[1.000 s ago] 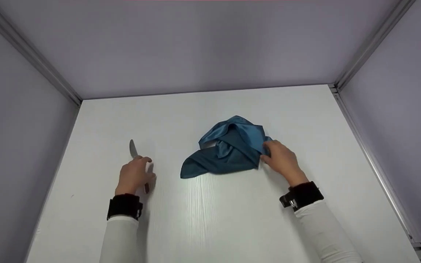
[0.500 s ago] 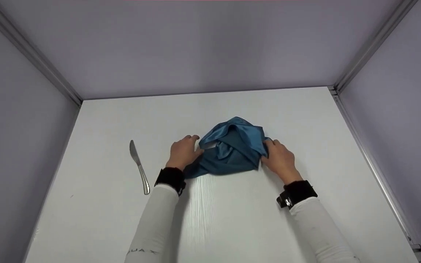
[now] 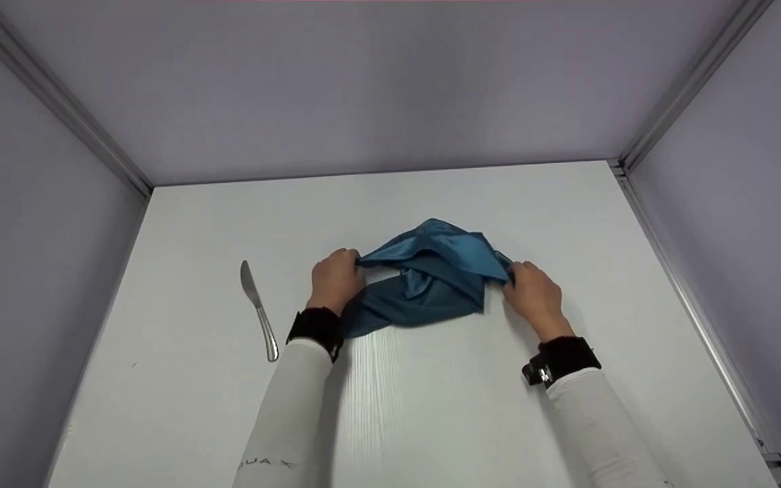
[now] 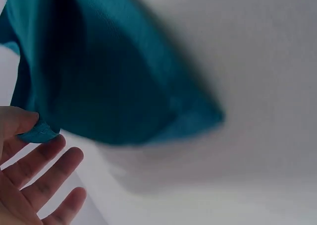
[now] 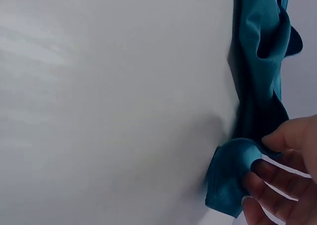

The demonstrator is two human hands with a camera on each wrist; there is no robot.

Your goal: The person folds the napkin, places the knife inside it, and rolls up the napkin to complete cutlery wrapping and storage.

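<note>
Left wrist view: cloth blurred; left hand cut off.

Bare test booth, white table, plain grey walls, aluminium corner rails

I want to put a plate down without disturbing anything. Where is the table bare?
Bare: behind the blue cloth up to the back wall, and right of the right hand. Crowded: the middle, with the left hand, and the knife to its left.
</note>
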